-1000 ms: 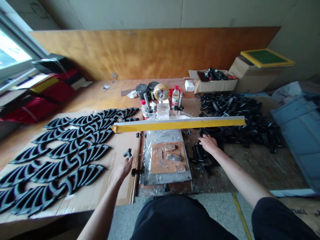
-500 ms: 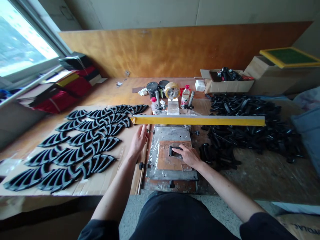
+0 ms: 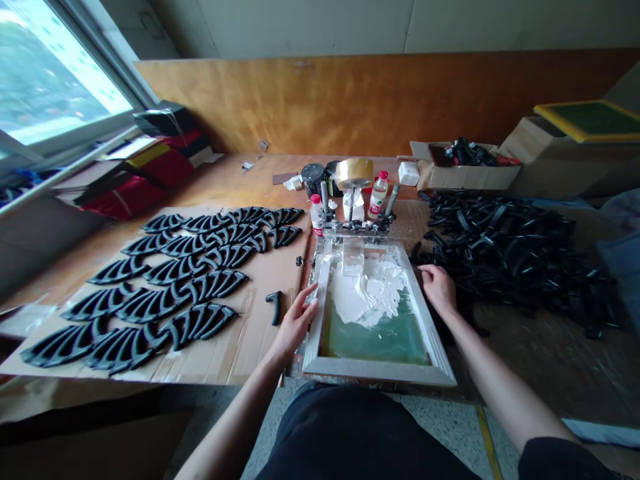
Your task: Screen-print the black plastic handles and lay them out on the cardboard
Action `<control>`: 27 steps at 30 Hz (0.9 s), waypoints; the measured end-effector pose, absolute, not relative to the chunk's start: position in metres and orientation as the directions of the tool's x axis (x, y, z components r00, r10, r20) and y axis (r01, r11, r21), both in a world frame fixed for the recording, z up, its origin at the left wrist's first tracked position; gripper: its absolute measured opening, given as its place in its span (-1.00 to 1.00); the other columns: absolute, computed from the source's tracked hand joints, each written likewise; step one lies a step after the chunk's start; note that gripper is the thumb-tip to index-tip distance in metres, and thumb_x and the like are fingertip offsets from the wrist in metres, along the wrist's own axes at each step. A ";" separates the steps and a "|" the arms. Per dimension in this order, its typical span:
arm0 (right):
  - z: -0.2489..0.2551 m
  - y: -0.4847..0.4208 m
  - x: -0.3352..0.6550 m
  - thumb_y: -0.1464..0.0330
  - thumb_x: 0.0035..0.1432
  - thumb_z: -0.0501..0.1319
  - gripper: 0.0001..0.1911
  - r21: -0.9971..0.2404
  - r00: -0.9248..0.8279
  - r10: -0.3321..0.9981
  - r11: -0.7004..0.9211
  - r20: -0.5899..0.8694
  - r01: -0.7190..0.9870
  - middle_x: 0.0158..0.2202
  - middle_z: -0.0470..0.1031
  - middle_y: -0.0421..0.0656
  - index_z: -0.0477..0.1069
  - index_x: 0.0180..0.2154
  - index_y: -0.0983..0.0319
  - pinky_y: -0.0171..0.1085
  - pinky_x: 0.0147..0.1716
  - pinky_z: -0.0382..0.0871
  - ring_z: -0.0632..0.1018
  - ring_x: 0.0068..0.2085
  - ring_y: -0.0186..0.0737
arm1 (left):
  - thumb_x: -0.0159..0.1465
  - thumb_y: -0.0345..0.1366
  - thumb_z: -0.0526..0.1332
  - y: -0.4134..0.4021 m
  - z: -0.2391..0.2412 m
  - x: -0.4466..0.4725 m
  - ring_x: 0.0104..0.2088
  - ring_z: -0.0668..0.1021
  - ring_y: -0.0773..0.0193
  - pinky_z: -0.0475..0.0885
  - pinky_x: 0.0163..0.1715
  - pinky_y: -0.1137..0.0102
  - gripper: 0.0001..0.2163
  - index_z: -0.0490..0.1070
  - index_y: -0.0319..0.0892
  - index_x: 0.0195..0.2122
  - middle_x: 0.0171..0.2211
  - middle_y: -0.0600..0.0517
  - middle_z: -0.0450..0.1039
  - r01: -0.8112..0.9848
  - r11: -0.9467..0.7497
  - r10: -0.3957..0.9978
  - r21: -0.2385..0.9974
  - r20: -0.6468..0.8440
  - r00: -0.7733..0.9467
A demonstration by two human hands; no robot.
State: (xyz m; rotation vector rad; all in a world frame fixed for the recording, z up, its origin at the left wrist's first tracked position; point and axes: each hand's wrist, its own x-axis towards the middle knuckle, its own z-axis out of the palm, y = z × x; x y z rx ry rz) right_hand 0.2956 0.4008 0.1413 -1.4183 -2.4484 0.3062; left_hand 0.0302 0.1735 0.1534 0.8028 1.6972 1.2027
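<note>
A silver-framed printing screen lies flat in front of me, with green mesh and a thick patch of white paste. My left hand is open beside the left rail, fingers spread towards it. Close to the right rail is my right hand, fingers extended and loosely bent, near the pile of black curved handles. I see nothing held in it. A single black handle lies on the cardboard left of the screen. The plate under the screen is hidden.
Rows of black handles cover the cardboard sheet at left. Behind the screen stand a clamp mechanism, a tape roll, red-capped bottles and black cans. An open carton sits back right.
The raised screen has swung down flat over the plate. My right hand has moved right, off the handle on the plate; my left hand came lower. A single handle now lies on the cardboard.
</note>
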 end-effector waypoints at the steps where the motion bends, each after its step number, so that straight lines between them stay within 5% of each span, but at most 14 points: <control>1: 0.147 0.405 0.288 0.32 0.33 0.03 -0.69 -0.342 -0.450 0.873 0.488 0.189 0.803 0.02 0.37 0.04 0.34 0.04 0.25 -0.15 -0.02 0.37 0.45 -0.02 -0.13 | 0.24 0.04 0.12 0.172 0.139 0.032 -0.54 0.34 0.39 0.22 -0.54 0.49 -0.39 0.13 -0.07 0.27 -0.40 0.09 0.41 0.036 0.354 0.859 0.934 -0.310 -0.407; 6: 0.167 0.392 0.202 0.30 0.07 0.33 -0.35 -0.294 -0.695 0.640 0.768 0.326 0.569 0.17 0.23 0.07 0.20 0.17 0.26 -0.05 0.07 0.27 0.30 0.15 0.05 | 0.25 -0.01 0.09 0.178 0.094 0.036 -0.52 0.35 0.36 0.21 -0.50 0.49 -0.38 0.05 -0.05 0.32 -0.49 0.14 0.31 0.217 0.462 0.827 0.860 -0.330 -0.455; 12: 0.153 0.359 0.181 0.40 0.14 0.24 -0.97 -0.240 -0.878 0.466 0.870 0.114 0.430 -0.32 0.47 -0.10 0.42 -0.32 0.22 -0.25 -0.26 0.31 0.44 -0.21 -0.13 | 0.23 0.02 0.10 0.179 0.089 0.032 -0.52 0.36 0.35 0.24 -0.50 0.47 -0.41 0.17 -0.06 0.26 -0.49 0.14 0.31 0.236 0.485 0.820 0.842 -0.345 -0.456; 18: 0.157 0.344 0.224 0.56 0.06 0.15 -0.86 -0.217 -0.997 -0.028 0.975 0.076 -0.044 -0.39 0.46 -0.15 0.41 -0.39 0.23 -0.26 -0.29 0.21 0.42 -0.25 -0.17 | 0.21 -0.01 0.13 0.180 0.090 0.034 -0.50 0.37 0.34 0.27 -0.48 0.47 -0.42 0.22 -0.11 0.24 -0.50 0.13 0.32 0.204 0.476 0.812 0.855 -0.339 -0.476; 23: 0.150 0.341 0.221 0.53 0.11 0.15 -0.86 -0.233 -0.972 0.130 0.969 0.194 0.083 -0.35 0.48 -0.12 0.44 -0.35 0.23 -0.24 -0.25 0.22 0.41 -0.22 -0.16 | 0.21 0.01 0.13 0.179 0.090 0.032 -0.51 0.36 0.35 0.22 -0.52 0.48 -0.42 0.22 -0.09 0.23 -0.51 0.14 0.31 0.207 0.474 0.811 0.856 -0.332 -0.482; 27: 0.134 0.327 0.234 0.54 0.18 0.08 -0.79 -0.175 -0.956 0.059 0.984 0.287 0.008 -0.28 0.50 -0.06 0.47 -0.25 0.27 -0.21 -0.26 0.27 0.41 -0.21 -0.13 | 0.22 0.03 0.12 0.178 0.089 0.031 -0.53 0.30 0.38 0.18 -0.53 0.50 -0.41 0.19 -0.10 0.24 -0.53 0.16 0.26 0.177 0.450 0.826 0.875 -0.332 -0.455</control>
